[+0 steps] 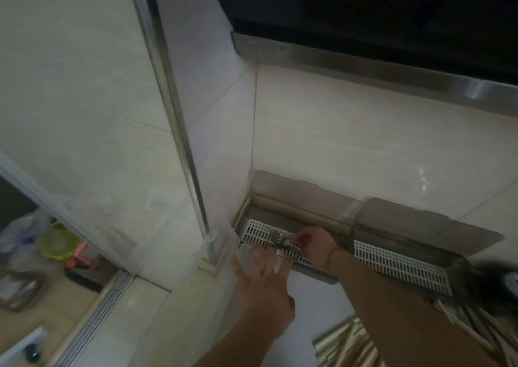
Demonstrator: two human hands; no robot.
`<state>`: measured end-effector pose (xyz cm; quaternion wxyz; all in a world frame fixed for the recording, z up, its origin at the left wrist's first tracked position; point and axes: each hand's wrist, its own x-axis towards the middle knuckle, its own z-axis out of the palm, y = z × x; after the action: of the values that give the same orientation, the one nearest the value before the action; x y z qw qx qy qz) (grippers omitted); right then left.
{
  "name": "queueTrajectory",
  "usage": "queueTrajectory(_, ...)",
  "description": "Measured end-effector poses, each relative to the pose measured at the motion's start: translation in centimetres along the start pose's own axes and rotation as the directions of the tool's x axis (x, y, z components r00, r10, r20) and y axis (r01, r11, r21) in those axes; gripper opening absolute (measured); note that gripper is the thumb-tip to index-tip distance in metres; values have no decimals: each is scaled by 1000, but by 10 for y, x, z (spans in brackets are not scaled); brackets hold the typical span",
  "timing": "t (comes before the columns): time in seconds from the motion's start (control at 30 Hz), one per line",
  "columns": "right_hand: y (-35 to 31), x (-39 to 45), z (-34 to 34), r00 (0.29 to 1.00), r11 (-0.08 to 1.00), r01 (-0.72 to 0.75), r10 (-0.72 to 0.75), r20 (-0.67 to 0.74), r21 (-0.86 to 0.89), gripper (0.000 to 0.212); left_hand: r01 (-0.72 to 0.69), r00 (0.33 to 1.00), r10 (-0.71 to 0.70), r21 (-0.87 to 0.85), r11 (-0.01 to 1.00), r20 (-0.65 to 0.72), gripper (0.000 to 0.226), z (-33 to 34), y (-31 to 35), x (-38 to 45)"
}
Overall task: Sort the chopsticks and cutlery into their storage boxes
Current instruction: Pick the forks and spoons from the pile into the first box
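Lying on the white slotted tray of the left box are what look like forks; the picture is dark and blurry. The right hand pinches them. The left hand is flat, fingers spread, at the box's front edge. A second box sits just beside it. Chopsticks lie lower right.
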<state>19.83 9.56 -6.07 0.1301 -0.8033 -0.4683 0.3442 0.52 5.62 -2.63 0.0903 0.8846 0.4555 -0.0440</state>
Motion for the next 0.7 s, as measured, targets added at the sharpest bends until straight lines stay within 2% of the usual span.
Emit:
queueTrajectory(0.07, 4, -3, 4, 1000, 1000, -23, 23, 12, 0, 28, 7, 999, -5, -55, 998, 52, 76, -2, 1, 2)
queueTrajectory(0.13, 6, -5, 6, 999, 1000, -24, 24, -40, -8, 28, -6, 1000, 7, 21, 1000, -25, 75, 4, 1, 2)
queueTrajectory(0.2, 10, -7, 8, 993, 1000, 24, -22, -113, 18, 28, 23, 1000, -22, -48, 999, 15, 76, 2, 0, 3)
queueTrajectory(0.27, 11, -19, 4, 987, 991, 74, -58, -149, 110, 26, 14, 1000, -14, -9, 1000, -10, 76, 6, 1, 2)
queueTrajectory(0.33, 18, -43, -4, 978, 950, 135, -82, -190, 281, 34, -4, 1000, 4, -9, 1000, -1, 75, 9, 1, 2)
queueTrajectory(0.4, 34, -75, -15, 930, 874, 228, -65, -362, 428, 52, 6, 1000, -6, -1, 1000, -14, 76, 7, 2, 2)
queueTrajectory(0.47, 55, -115, -27, 853, 808, 288, 28, -522, 514, 52, 9, 1000, -9, -16, 1000, -14, 76, 5, 2, 1)
queueTrajectory(0.53, 84, -160, -35, 778, 820, 242, 157, -609, 519, 32, 6, 1000, -7, -12, 1000, -13, 76, 8, 2, 1)
queueTrajectory(0.6, 128, -203, -36, 688, 788, 96, 389, -613, 609, 26, 19, 1000, -19, -8, 1000, -22, 77, 11, 2, 2)
queueTrajectory(0.7, 185, -248, -22, 578, 774, -287, 610, -542, 564, 12, 24, 999, -25, -10, 1000, -42, 77, 16, 2, 2)
